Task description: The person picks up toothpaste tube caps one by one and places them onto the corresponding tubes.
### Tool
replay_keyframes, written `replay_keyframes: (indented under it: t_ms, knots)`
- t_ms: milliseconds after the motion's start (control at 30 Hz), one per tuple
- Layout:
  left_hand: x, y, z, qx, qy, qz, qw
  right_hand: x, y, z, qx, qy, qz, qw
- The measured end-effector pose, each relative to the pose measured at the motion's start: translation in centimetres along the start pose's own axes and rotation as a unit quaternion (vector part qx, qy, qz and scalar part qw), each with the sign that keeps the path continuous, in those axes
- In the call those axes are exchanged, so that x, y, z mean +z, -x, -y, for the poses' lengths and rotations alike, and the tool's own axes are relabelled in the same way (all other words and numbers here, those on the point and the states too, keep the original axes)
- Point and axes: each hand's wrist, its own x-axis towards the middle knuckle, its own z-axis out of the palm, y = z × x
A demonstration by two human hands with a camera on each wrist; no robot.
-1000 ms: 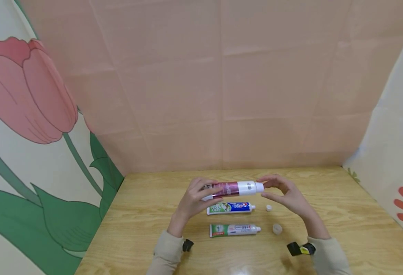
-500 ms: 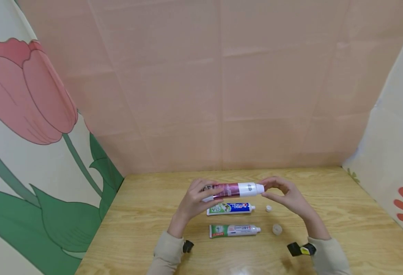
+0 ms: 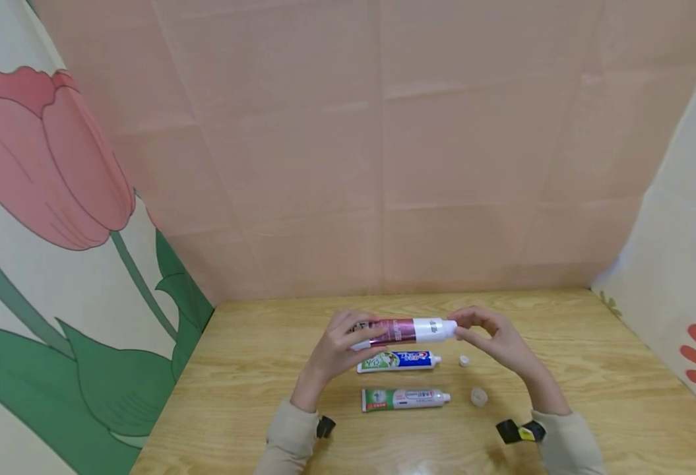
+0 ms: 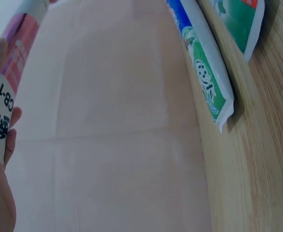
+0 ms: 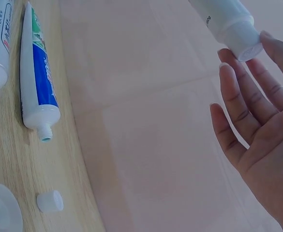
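A blue-and-green tube [image 3: 404, 360] lies flat on the wood-grain table [image 3: 253, 369], its uncapped nozzle pointing to the right. Higher than this tube, and showing just beyond it in the head view, a pink-and-white tube [image 3: 401, 331] is held in the air, roughly parallel to it. The left grip [image 3: 338, 346], raised above the left end of the blue-and-green tube, is wrapped around the tail half of the pink-and-white tube, with fingers on one side and thumb on the other. The right grip [image 3: 505, 340], up and to the right of the blue-and-green tube, pinches the white cap [image 3: 450, 328] at the pink-and-white tube's end between thumb and fingers; the cap is on the tube.

On the person's side of the blue-and-green tube lies a green-and-white tube [image 3: 407, 399], also with its nozzle to the right. A small white cap [image 3: 464, 361] sits just off the blue-and-green tube's nozzle, and a larger round cap [image 3: 479, 396] is to its right and nearer the person. Behind the blue-and-green tube, past the table's far edge, hangs a creased pink cloth [image 3: 383, 165].
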Motion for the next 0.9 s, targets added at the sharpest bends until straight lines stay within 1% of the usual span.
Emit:
replay_keyframes:
  t_ms: [200, 367, 467, 733, 900]
  knots:
    - [0.2, 0.0, -0.1, 0.001, -0.001, 0.002, 1.0000, 0.0, -0.1, 2.0, 0.005, -0.012, 0.007, 1.000]
    - [0.3, 0.0, -0.1, 0.003, 0.001, 0.003, 1.0000, -0.1, -0.2, 2.4, 0.007, -0.024, 0.013, 1.000]
    - [0.4, 0.0, -0.2, 0.004, 0.002, 0.004, 1.0000, -0.1, -0.2, 2.0, 0.001, -0.032, 0.018, 0.999]
    - [0.5, 0.0, -0.2, 0.008, -0.002, 0.001, 1.0000, 0.0, -0.1, -0.7, 0.002, -0.024, 0.017, 1.000]
    - [0.6, -0.1, -0.2, 0.021, -0.007, -0.010, 0.9997, -0.1, -0.1, -1.1, 0.000, -0.036, 0.025, 0.999]
